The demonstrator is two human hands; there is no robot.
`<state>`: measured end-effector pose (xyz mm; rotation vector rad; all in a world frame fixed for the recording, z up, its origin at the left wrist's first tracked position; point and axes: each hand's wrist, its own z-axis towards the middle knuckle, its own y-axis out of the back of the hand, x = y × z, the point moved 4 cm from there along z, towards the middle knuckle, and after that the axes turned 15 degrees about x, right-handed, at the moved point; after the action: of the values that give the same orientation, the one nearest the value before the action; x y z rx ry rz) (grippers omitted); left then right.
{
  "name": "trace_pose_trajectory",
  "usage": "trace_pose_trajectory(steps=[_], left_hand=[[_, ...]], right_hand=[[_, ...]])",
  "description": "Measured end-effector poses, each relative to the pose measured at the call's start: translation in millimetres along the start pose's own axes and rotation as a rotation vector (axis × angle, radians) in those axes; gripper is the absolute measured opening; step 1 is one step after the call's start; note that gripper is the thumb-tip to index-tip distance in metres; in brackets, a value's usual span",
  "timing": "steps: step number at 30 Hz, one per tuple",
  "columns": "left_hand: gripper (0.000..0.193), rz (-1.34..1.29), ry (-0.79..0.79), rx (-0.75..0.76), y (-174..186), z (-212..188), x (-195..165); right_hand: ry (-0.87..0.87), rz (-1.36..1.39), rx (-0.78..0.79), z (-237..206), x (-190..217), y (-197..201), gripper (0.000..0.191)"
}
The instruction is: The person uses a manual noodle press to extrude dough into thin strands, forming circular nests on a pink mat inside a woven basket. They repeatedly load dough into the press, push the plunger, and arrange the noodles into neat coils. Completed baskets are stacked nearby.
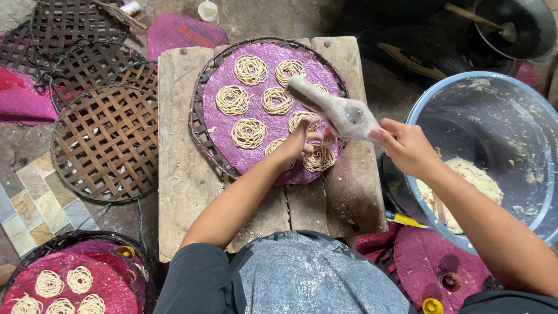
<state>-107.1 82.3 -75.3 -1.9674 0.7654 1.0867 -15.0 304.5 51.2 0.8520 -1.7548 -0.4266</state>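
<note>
noodle press point(343, 113) | held tilted over purple-lined woven tray point(200, 110) on wooden surface point(180, 192) | right hand point(404, 145) fingers closed round its rear end | left hand point(302, 142) fingers curled at soft noodle coils point(319, 157) (fragile, judged sticky) | press judged stiff, dough-slick; best gripped at rear

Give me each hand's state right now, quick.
Left hand: curled over the noodle coils on the purple-lined tray; whether it grips anything cannot be told.
Right hand: closed on the dough press.
</note>
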Motion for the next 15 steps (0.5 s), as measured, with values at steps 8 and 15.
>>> trace_pose_trajectory(steps=[8, 15], left_hand=[[0.055, 1.160, -0.291, -0.322, -7.7, -67.5, -16.9], [0.045, 1.560, -0.393, -0.244, -25.8, -43.6, -28.8]], right_hand=[[0.090, 0.263, -0.085, -16.5, -23.0, -12.0, 0.051], [0.305, 0.616, -0.114, -38.0, -14.5, -37.8, 0.075]])
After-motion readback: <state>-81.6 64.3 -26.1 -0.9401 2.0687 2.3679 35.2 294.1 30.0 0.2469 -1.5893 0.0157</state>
